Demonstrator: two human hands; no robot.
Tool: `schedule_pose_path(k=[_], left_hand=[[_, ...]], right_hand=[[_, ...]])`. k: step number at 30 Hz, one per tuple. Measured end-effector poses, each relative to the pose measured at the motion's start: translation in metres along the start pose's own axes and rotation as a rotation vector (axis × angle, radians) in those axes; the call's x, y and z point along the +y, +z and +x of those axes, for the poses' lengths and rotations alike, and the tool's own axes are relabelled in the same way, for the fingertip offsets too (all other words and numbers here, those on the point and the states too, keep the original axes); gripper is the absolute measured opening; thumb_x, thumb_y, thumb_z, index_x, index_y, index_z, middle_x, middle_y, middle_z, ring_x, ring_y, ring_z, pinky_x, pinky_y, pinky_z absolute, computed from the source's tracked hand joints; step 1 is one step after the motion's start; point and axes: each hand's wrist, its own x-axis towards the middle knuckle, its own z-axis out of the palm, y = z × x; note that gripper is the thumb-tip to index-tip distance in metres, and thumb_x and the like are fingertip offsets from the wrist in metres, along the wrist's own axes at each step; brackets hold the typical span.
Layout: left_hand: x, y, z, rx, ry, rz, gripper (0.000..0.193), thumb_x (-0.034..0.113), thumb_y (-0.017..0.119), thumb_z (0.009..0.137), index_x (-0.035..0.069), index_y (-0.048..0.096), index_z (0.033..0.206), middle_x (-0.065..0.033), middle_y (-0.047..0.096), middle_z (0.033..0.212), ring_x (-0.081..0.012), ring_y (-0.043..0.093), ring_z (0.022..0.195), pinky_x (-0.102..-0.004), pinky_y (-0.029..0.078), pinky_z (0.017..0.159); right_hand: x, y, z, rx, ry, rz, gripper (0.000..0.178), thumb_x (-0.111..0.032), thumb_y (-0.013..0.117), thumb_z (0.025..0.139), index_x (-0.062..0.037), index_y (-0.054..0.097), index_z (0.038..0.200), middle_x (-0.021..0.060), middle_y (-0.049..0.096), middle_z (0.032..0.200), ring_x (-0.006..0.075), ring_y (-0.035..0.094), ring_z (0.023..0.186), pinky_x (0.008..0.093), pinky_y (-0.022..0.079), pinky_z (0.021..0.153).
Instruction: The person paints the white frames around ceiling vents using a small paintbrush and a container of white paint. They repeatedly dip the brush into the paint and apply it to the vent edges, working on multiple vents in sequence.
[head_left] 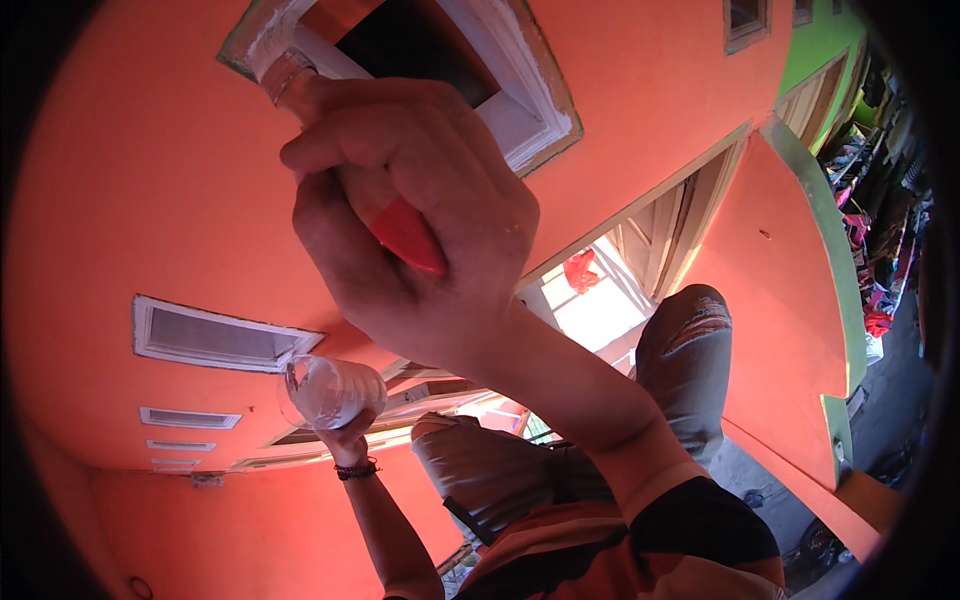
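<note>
My right hand (pixel 410 200) is raised close to the camera and grips a paintbrush with a red handle (pixel 405 235). Its bristles (pixel 275 45), loaded with white paint, press on the white frame (pixel 520 95) of a small window opening in the orange wall. Lower down, my left hand (pixel 345 435) holds up a clear plastic cup (pixel 325 390) with white paint inside. A dark beaded bracelet (pixel 357 468) circles that wrist. My knees in grey ripped trousers (pixel 680 360) show below my right forearm.
The orange wall (pixel 130 200) carries a white-framed vent (pixel 215 340) and smaller vents (pixel 190 418) below it. An open doorway (pixel 600 300) with a red thing hanging in it lies at centre right. Green-edged wall (pixel 830 240) and hanging clothes (pixel 880 220) are at the right.
</note>
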Motion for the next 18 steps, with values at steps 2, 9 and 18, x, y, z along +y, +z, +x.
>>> schedule_pose_path(k=[2, 9, 18], left_hand=[[-0.001, -0.004, 0.001, -0.007, 0.004, 0.018, 0.120, 0.008, 0.076, 0.042, 0.012, 0.026, 0.151, -0.0045, 0.049, 0.134, -0.0261, 0.049, 0.125, -0.0459, 0.038, 0.111], [0.007, 0.007, -0.002, 0.022, -0.062, 0.016, 0.120, 0.008, 0.077, 0.043, 0.012, 0.025, 0.151, -0.0054, 0.050, 0.132, -0.0258, 0.050, 0.122, -0.0448, 0.040, 0.109], [0.000, 0.001, 0.001, -0.002, 0.008, 0.027, 0.121, 0.007, 0.077, 0.042, 0.012, 0.024, 0.151, -0.0048, 0.050, 0.131, -0.0262, 0.050, 0.122, -0.0454, 0.040, 0.109]], right_hand=[[0.004, -0.010, 0.006, 0.034, -0.036, -0.028, 0.023, 0.009, 0.066, 0.068, -0.0062, 0.062, 0.086, 0.0098, 0.064, 0.093, 0.0275, 0.066, 0.087, 0.0353, 0.053, 0.067], [0.002, -0.005, 0.006, -0.041, -0.046, -0.038, 0.021, 0.010, 0.065, 0.069, -0.0044, 0.062, 0.085, 0.0086, 0.065, 0.090, 0.0262, 0.065, 0.086, 0.0340, 0.053, 0.068], [0.004, -0.004, 0.009, 0.003, -0.006, 0.056, 0.020, 0.011, 0.063, 0.069, -0.0031, 0.061, 0.083, 0.0088, 0.064, 0.083, 0.0267, 0.065, 0.082, 0.0343, 0.052, 0.064]])
